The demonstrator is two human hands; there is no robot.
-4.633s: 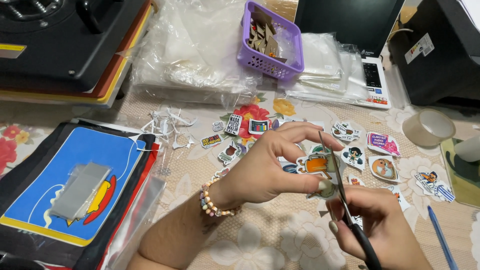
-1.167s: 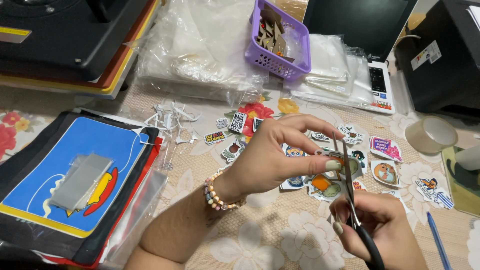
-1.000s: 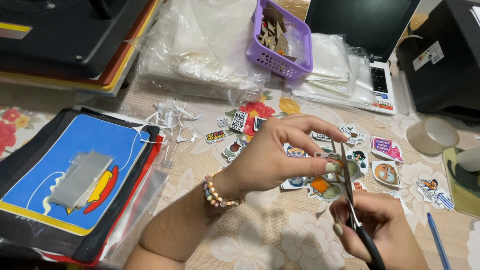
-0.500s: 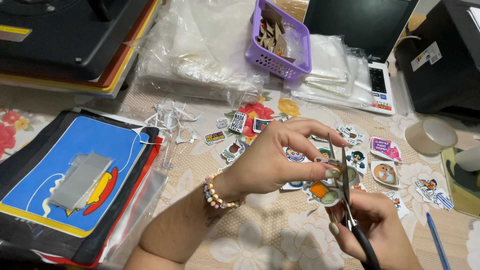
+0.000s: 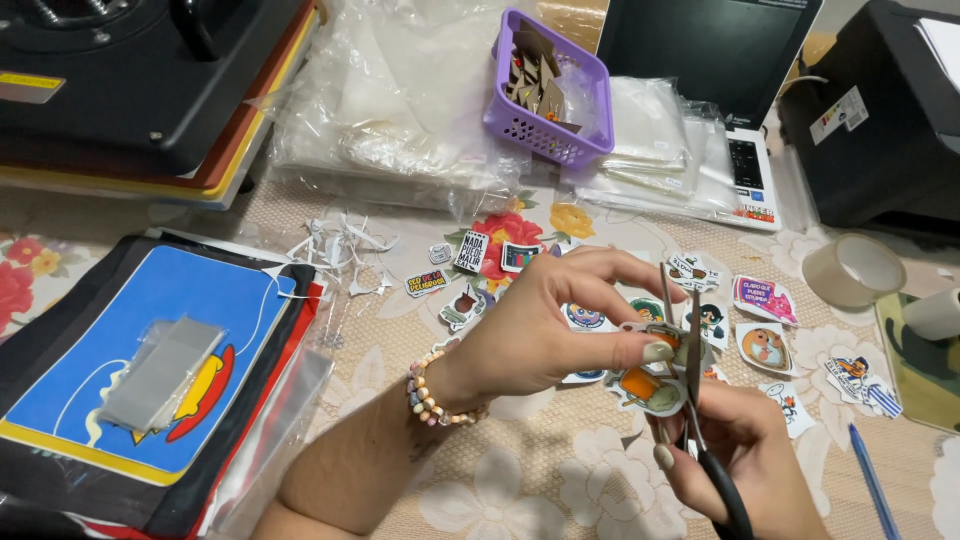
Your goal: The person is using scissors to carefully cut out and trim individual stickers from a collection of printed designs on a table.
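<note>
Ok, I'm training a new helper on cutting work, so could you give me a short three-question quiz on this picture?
1. True or false: the right hand holds the scissors.
2. What does the left hand pinch? A) a sticker sheet B) the tape roll C) the pen
3. What colour is the basket at the back of the table?

Key: 1 true. 2 A, the sticker sheet, held between the open blades. 3 purple.
</note>
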